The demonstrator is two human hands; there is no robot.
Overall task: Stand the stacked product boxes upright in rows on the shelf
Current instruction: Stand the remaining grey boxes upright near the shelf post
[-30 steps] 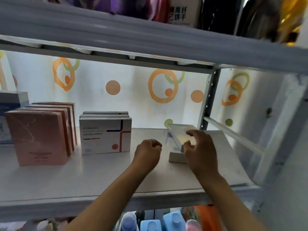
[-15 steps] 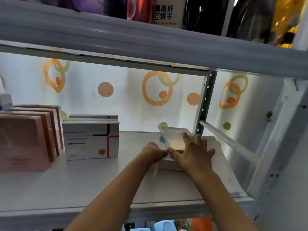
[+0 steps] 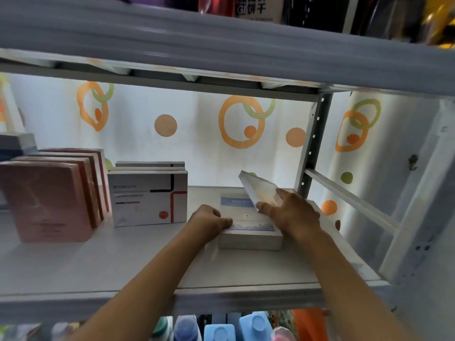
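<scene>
- On the white shelf (image 3: 147, 264), right of centre, a flat stack of boxes (image 3: 250, 232) lies.
- Right hand (image 3: 293, 212) grips the tilted top box (image 3: 261, 190), lifted at its far end.
- Left hand (image 3: 209, 221), fingers curled, presses the stack's left edge.
- Upright white boxes (image 3: 147, 198) and pink boxes (image 3: 46, 200) stand in rows to the left.

Bright, diffuse backlight through patterned curtain (image 3: 197, 134) at 12 o'clock. Shelf (image 3: 123, 264) evenly lit, shadows faint. Upper shelf edge (image 3: 221, 45) smeared with motion blur. Wide-angle bending toward 3 and 9 o'clock. Bottles (image 3: 221, 328) at 6 o'clock soft.
</scene>
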